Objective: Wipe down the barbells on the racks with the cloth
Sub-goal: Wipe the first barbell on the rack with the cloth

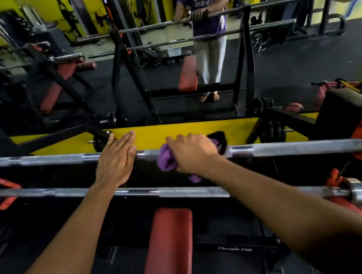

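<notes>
Your right hand grips a purple cloth against the upper barbell, near the middle of the bar. Its fingers are curled over the cloth and the bar, with the index finger pointing toward the left. The cloth bunches out at the left of that hand, and a small tail of it hangs below your wrist. Part of a dark patch shows just behind the knuckles, but you cannot tell what it is.

Your left hand lies flat over the same bar, just beside the cloth and apart from it. Its fingers are straight and pressed together, reaching past the bar toward the yellow strip of wall under the mirror. You cannot tell whether the palm actually touches the steel.

A second, lower barbell runs across nearer to you, passing under both forearms. Its right end carries a shiny collar next to red plates. Below it, a red padded bench points toward you.

The mirror ahead shows a standing person in a purple shirt and light trousers with both hands at a bar on a black rack, and more benches off to the left.
</notes>
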`<state>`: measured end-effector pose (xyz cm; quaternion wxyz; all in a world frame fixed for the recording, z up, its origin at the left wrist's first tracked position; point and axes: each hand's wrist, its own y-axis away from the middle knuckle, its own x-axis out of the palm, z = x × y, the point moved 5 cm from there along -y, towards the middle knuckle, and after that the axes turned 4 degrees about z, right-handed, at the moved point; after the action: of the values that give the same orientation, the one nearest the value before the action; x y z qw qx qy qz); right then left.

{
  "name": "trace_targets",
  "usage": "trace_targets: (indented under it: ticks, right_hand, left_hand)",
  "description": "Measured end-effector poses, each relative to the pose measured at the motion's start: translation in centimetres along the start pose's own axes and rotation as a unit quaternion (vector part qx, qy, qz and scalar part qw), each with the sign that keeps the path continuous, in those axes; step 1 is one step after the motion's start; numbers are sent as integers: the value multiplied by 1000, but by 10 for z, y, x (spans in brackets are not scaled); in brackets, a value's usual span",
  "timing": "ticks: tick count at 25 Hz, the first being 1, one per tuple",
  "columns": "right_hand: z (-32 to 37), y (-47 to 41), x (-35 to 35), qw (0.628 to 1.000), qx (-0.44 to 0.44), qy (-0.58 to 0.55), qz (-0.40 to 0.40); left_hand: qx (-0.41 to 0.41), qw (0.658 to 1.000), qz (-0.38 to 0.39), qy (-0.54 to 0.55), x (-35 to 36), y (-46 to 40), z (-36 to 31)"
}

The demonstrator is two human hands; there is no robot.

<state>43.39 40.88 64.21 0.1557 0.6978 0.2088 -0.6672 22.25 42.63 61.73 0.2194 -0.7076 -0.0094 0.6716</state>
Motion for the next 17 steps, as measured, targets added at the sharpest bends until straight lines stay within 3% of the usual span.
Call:
trace_targets:
  ticks: [3,6,14,17]
  right_hand:
    - [40,-31,-2,999,-24,-17,-14]
    - [36,-24,-1,998,-40,0,-43]
    - [-108,84,7,1000,7,-7,24]
    - [-114,85,7,999,-4,35,26]
  left_hand:
    - [-34,999,18,0,0,-3,1]
    - [-41,999,27,5,-1,-3,2]
    - [-53,999,-8,-4,3,-1,1]
    - [-55,998,-7,-11,7,-4,2]
